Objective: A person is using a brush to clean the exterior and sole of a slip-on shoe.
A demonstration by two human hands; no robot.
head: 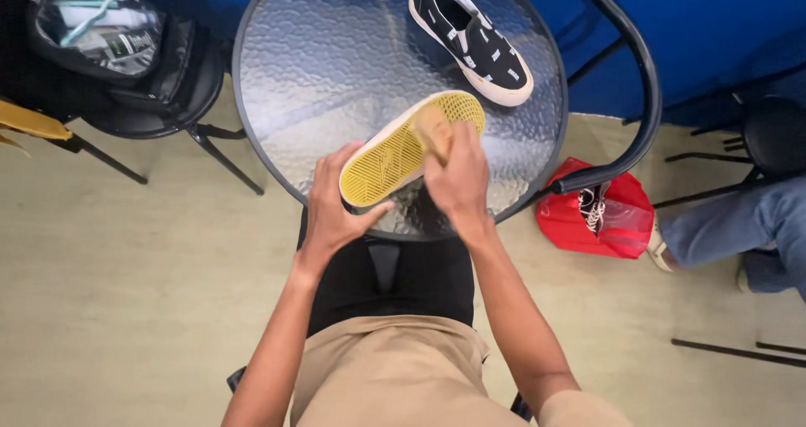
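My left hand [334,207] grips a slip-on shoe [393,151] by its heel end, turned over so its yellow ribbed sole faces up above the near edge of the round glass table [327,74]. My right hand [457,178] presses a tan brush [433,130] against the sole near the toe. The matching black shoe with white marks [475,41] lies upright at the far right of the table.
A black open bag [109,41] sits on a chair at the left. A black chair frame [638,99] curves at the table's right. A red bag holding a shoe [600,213] lies on the floor. Another person's leg in jeans [739,230] is at the right.
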